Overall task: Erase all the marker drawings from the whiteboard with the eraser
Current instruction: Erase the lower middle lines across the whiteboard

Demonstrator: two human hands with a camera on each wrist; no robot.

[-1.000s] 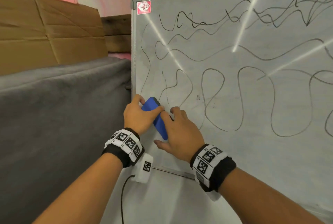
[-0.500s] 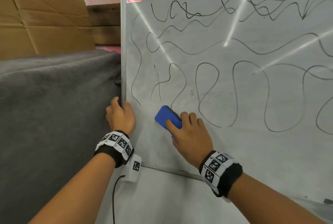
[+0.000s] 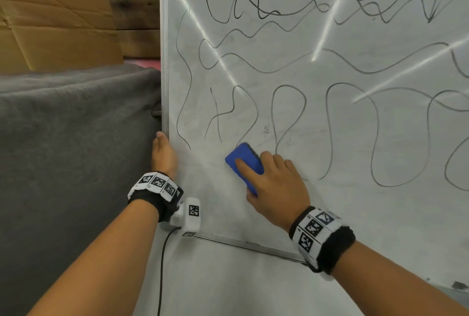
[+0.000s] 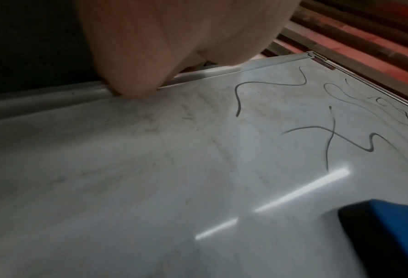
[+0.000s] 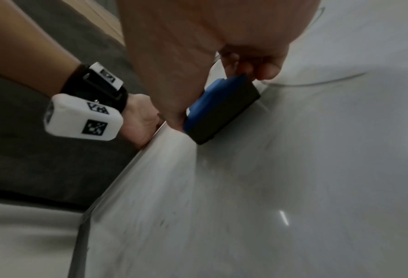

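Note:
A whiteboard (image 3: 330, 214) leans upright, covered in black marker squiggles (image 3: 286, 110) across its upper and middle area. My right hand (image 3: 276, 183) grips a blue eraser (image 3: 243, 160) with a black felt face (image 5: 224, 112) and presses it flat on the board's lower left, just under the squiggles. My left hand (image 3: 163, 153) holds the board's left metal edge (image 3: 165, 61), fingers wrapped behind the frame and hidden. The left wrist view shows that edge (image 4: 43, 97), nearby squiggles (image 4: 269, 90) and the eraser's corner (image 4: 388, 235).
A grey blanket (image 3: 71, 163) covers something bulky left of the board. Flattened cardboard (image 3: 50, 18) leans behind it. A thin rail (image 3: 248, 246) runs along the board's bottom edge. A black cable (image 3: 162, 265) hangs from my left wrist camera (image 3: 190, 214).
My left hand let go of the eraser and moved left to the board's edge. My right hand took the eraser and set it flat on the board, shifting slightly right.

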